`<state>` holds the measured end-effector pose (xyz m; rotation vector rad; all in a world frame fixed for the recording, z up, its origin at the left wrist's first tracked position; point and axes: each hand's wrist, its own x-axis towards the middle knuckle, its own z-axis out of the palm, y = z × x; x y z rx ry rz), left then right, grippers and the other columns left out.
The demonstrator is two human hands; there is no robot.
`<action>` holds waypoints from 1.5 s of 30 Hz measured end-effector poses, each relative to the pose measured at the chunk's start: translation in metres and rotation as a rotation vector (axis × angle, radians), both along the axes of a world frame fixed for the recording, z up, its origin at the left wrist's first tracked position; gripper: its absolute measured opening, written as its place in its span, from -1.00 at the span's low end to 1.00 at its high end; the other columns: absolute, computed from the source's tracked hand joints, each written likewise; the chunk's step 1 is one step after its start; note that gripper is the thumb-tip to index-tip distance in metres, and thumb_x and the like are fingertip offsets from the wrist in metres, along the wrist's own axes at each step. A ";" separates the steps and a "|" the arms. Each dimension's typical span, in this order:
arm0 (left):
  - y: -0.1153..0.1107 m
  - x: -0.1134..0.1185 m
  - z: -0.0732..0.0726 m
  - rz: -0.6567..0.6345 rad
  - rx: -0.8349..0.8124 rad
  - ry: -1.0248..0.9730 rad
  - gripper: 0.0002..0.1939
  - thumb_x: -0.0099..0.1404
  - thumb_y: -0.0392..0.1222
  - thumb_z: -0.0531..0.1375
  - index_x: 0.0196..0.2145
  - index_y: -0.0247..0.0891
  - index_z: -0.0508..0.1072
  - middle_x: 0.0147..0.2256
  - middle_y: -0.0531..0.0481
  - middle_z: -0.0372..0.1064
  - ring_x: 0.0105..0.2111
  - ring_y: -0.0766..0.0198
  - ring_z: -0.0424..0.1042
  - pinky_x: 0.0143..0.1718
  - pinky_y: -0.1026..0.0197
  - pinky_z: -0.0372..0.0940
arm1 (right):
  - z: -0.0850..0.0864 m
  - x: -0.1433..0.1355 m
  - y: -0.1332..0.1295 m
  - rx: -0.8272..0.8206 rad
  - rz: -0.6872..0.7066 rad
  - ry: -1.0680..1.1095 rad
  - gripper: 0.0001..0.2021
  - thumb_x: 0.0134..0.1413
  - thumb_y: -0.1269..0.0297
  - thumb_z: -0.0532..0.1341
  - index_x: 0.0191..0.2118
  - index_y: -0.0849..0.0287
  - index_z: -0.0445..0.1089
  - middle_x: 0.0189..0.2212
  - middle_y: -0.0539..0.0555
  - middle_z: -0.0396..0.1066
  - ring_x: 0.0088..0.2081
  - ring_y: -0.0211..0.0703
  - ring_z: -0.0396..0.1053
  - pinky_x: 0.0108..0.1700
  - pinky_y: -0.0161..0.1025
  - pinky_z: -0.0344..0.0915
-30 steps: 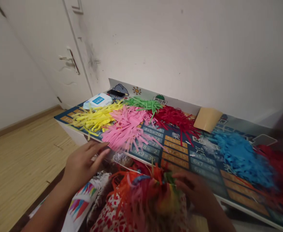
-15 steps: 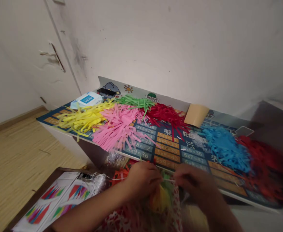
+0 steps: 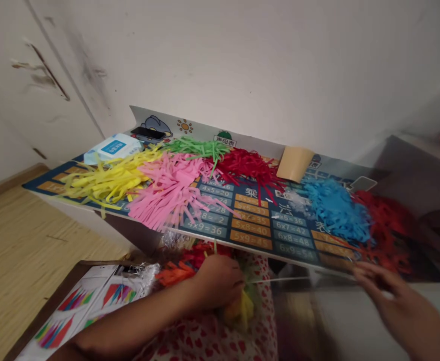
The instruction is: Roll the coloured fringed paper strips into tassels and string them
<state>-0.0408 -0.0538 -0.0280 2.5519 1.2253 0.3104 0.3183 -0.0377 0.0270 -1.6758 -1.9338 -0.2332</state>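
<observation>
My left hand (image 3: 220, 281) is closed over a yellow and green paper tassel (image 3: 242, 306) above my lap, just below the table's front edge. A thin white string (image 3: 283, 279) runs from beside it, stretched to the right. At the string's far end my right hand (image 3: 393, 296) pinches it near the table edge. Red and orange strips (image 3: 178, 271) lie left of my left hand. Bundles of yellow (image 3: 115, 178), pink (image 3: 171, 190), green (image 3: 197, 147), dark red (image 3: 248, 168) and blue (image 3: 336, 208) paper strips lie on the table.
The table (image 3: 252, 220) has a printed multiplication sheet. On it are a wipes pack (image 3: 113, 148), a black phone (image 3: 148, 133), a tan card (image 3: 294, 163) and more red strips (image 3: 385, 230). An open box (image 3: 80, 301) with tassel pictures stands at the lower left, beside silvery tinsel (image 3: 148, 278).
My right hand has moved far to the right, drawing the white string out long. My left hand stays on the tassel. The camera view has shifted slightly.
</observation>
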 end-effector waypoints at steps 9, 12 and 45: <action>0.002 0.008 -0.008 -0.049 -0.053 0.034 -0.86 0.29 -0.17 0.20 -0.34 -0.19 0.57 -0.41 -0.01 0.52 -0.37 0.17 0.50 -0.39 0.25 0.28 | -0.073 -0.173 -0.036 -0.686 0.458 0.188 -0.86 0.18 0.35 0.11 -0.26 0.12 0.43 -0.32 0.09 0.49 -0.26 -0.07 0.44 -0.22 -0.19 0.33; 0.001 0.000 -0.010 -0.032 -0.080 0.008 -0.87 0.28 -0.16 0.22 -0.34 -0.18 0.58 -0.41 0.00 0.52 -0.37 0.19 0.50 -0.37 0.25 0.28 | -0.078 -0.174 -0.031 -0.753 0.447 0.278 -0.91 0.14 0.36 0.17 -0.35 0.13 0.42 -0.35 0.06 0.47 -0.28 -0.10 0.43 -0.25 -0.24 0.30; 0.000 -0.040 0.032 0.039 0.064 -0.419 -0.81 0.34 -0.07 0.20 -0.31 -0.16 0.59 -0.41 0.04 0.57 -0.43 0.32 0.51 -0.40 0.32 0.22 | -0.055 -0.139 -0.018 -0.401 0.614 0.366 -0.79 0.21 0.11 0.21 -0.31 0.05 0.56 -0.50 0.01 0.49 -0.46 -0.19 0.41 -0.39 -0.29 0.23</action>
